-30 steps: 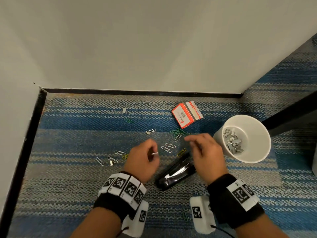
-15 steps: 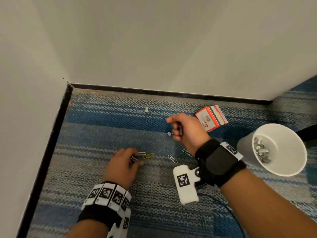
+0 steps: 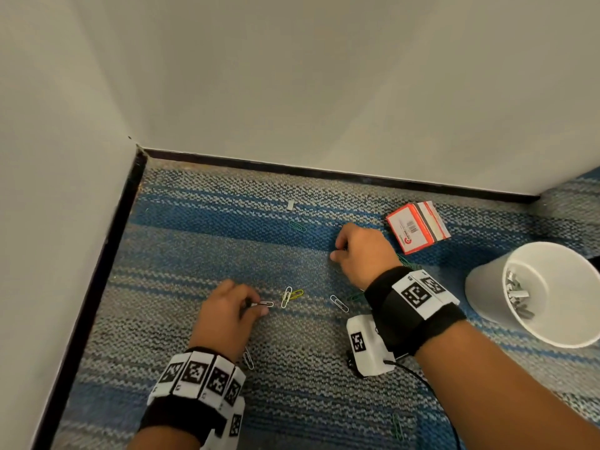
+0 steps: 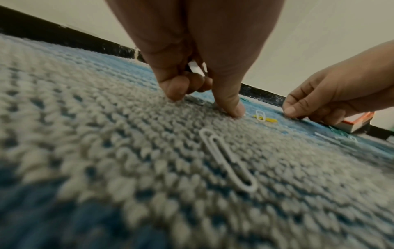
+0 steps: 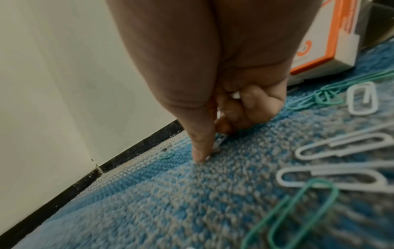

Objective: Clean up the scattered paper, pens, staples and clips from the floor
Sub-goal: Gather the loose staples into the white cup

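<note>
Paper clips lie scattered on the striped carpet. My left hand pinches a white clip against the carpet, fingers curled, with something small and white tucked in its palm. My right hand is farther back, with its thumb tip down on the carpet and a silver clip pinched against the curled fingers. Loose between the hands are a white clip crossing a yellow clip and another white clip. A green clip and a staple strip lie nearer the wall.
A white cup holding staples stands at the right. A red and white staple box lies just right of my right hand. Walls with black skirting close off the left and far sides. More clips lie under my left wrist and near me.
Both hands left the black stapler and moved left and forward to the clips. The view swung left, so the stapler is out of sight. In the last half second both hands settled onto their clips.
</note>
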A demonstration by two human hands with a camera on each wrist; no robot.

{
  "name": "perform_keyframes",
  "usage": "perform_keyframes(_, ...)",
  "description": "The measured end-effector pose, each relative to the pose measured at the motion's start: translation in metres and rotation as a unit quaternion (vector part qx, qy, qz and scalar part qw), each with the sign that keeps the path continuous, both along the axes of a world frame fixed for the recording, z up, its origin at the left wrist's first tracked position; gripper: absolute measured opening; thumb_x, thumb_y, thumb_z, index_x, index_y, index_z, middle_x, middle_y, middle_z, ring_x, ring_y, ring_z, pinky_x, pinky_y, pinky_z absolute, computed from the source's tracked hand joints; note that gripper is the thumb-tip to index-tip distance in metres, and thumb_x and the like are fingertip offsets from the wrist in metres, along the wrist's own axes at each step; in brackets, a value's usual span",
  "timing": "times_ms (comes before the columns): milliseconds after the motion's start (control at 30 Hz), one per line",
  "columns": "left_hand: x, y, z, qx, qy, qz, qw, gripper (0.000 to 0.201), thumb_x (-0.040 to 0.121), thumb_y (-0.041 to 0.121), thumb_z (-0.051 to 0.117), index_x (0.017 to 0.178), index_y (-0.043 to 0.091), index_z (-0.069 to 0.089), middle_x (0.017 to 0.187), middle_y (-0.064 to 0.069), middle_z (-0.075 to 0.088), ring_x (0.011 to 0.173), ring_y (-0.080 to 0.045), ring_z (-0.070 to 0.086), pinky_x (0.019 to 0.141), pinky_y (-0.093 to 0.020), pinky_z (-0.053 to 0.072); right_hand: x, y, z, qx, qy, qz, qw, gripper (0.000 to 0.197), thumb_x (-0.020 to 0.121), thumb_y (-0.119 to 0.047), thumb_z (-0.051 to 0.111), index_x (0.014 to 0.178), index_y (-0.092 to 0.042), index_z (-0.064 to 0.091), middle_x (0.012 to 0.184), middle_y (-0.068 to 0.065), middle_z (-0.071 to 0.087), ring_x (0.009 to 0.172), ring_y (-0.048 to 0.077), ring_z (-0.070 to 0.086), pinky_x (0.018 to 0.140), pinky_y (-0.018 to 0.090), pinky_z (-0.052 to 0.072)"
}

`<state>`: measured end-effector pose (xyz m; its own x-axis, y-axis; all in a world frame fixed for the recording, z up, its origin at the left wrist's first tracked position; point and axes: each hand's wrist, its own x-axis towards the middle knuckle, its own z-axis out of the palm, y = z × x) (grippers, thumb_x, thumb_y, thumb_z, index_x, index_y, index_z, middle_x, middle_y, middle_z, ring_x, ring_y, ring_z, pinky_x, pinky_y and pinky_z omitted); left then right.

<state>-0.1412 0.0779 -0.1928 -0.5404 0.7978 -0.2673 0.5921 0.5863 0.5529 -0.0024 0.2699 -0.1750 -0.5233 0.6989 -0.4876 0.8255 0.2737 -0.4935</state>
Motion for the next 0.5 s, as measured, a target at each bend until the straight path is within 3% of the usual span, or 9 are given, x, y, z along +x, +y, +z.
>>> perform_keyframes(67, -0.001, 0.001, 0.0, 0.011, -0.012, 0.014, 1.0, 0.015, 0.069, 0.016, 0.079, 0.073, 0.015, 0.065, 0.071, 0.012, 0.046, 0.066, 0.002, 0.045, 0.061, -0.007, 0.03, 0.003, 0.001, 0.001, 0.0, -0.004, -0.017, 1.0, 0.024, 0.081, -0.022, 0.071, 0.097, -0.011, 0.057, 0.101, 0.014, 0.064, 0.097, 0.032, 0.059, 0.079, 0.034, 0.044)
perform_keyframes(133, 0.0, 0.007, 0.004, 0.035, -0.019, 0.023, 0.999, 0.015, 0.071, 0.016, 0.077, 0.074, 0.017, 0.062, 0.07, 0.012, 0.05, 0.067, 0.002, 0.047, 0.063, -0.007, 0.031, 0.005, 0.003, 0.001, -0.006, -0.005, -0.027, 1.0, 0.024, 0.077, -0.023, 0.074, 0.093, -0.013, 0.059, 0.097, 0.013, 0.066, 0.095, 0.03, 0.06, 0.079, 0.035, 0.046)
perform_keyframes(267, 0.004, 0.04, 0.015, 0.042, -0.045, 0.041, 0.997, 0.01, 0.089, 0.014, 0.056, 0.084, 0.018, 0.049, 0.065, 0.008, 0.052, 0.06, -0.013, 0.048, 0.056, -0.027, 0.032, 0.006, 0.005, 0.001, -0.005, -0.011, -0.016, 1.0, 0.01, 0.08, -0.022, 0.071, 0.08, -0.018, 0.062, 0.093, 0.011, 0.067, 0.091, 0.028, 0.062, 0.077, 0.033, 0.048)
perform_keyframes(367, -0.002, 0.076, 0.014, 0.041, -0.027, 0.023, 0.999, 0.014, 0.094, 0.006, 0.039, 0.094, 0.014, 0.051, 0.071, 0.004, 0.049, 0.064, -0.014, 0.045, 0.057, -0.027, 0.028, 0.006, 0.002, 0.001, 0.015, -0.009, -0.005, 1.0, 0.005, 0.084, -0.017, 0.063, 0.082, -0.018, 0.059, 0.095, 0.012, 0.066, 0.091, 0.03, 0.062, 0.077, 0.034, 0.049)
perform_keyframes(433, -0.009, 0.103, 0.009, 0.035, -0.01, 0.042, 0.998, 0.018, 0.093, 0.005, 0.038, 0.096, 0.012, 0.054, 0.079, -0.002, 0.054, 0.07, -0.018, 0.048, 0.063, -0.027, 0.031, 0.007, 0.0, 0.002, 0.02, -0.01, 0.007, 1.0, 0.006, 0.085, -0.014, 0.056, 0.085, -0.019, 0.057, 0.097, 0.011, 0.066, 0.092, 0.031, 0.062, 0.075, 0.033, 0.047)
perform_keyframes(500, -0.016, 0.127, 0.004, 0.022, 0.01, 0.053, 0.998, 0.013, 0.094, 0.015, 0.043, 0.1, 0.01, 0.054, 0.09, -0.008, 0.058, 0.078, -0.024, 0.053, 0.068, -0.029, 0.036, 0.011, 0.0, 0.007, 0.012, 0.008, -0.003, 1.0, 0.006, 0.085, -0.016, 0.054, 0.089, -0.016, 0.059, 0.094, 0.01, 0.066, 0.089, 0.029, 0.061, 0.073, 0.031, 0.045)
